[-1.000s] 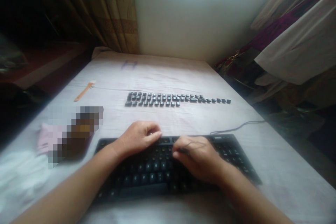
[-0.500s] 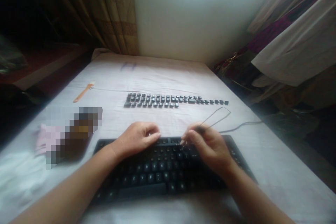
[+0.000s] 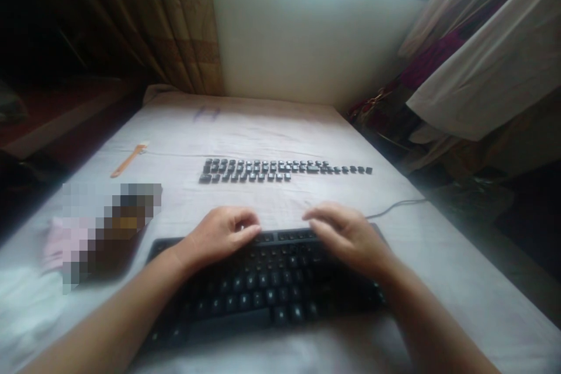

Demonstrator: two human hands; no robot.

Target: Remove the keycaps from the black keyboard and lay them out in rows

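Note:
A black keyboard (image 3: 245, 280) lies before me, partly covered by both hands. My left hand (image 3: 219, 236) rests over its upper left edge, fingers curled toward the thumb. A small pale spot shows within that curl, too small to name. At the upper right of the keyboard is my right hand (image 3: 348, 236), its fingers bent and thumb close to the fingertips. What it holds, if anything, is hidden. Beyond the keyboard, loose black keycaps (image 3: 245, 168) stand in rows on the pale sheet (image 3: 263, 134).
An orange-handled brush (image 3: 129, 160) lies at the far left. Nearer are a pixelated item (image 3: 118, 222), a pink cloth (image 3: 55, 245) and a whitish cloth (image 3: 30, 298). A cable (image 3: 394, 205) runs off to the right. Cloths (image 3: 482, 82) hang at the right, a curtain (image 3: 184, 23) at the left.
The wire loop that stuck up from my right hand no longer shows. My right hand has turned and its fingertips have risen slightly. The view has shifted a little; my left hand keeps its pose.

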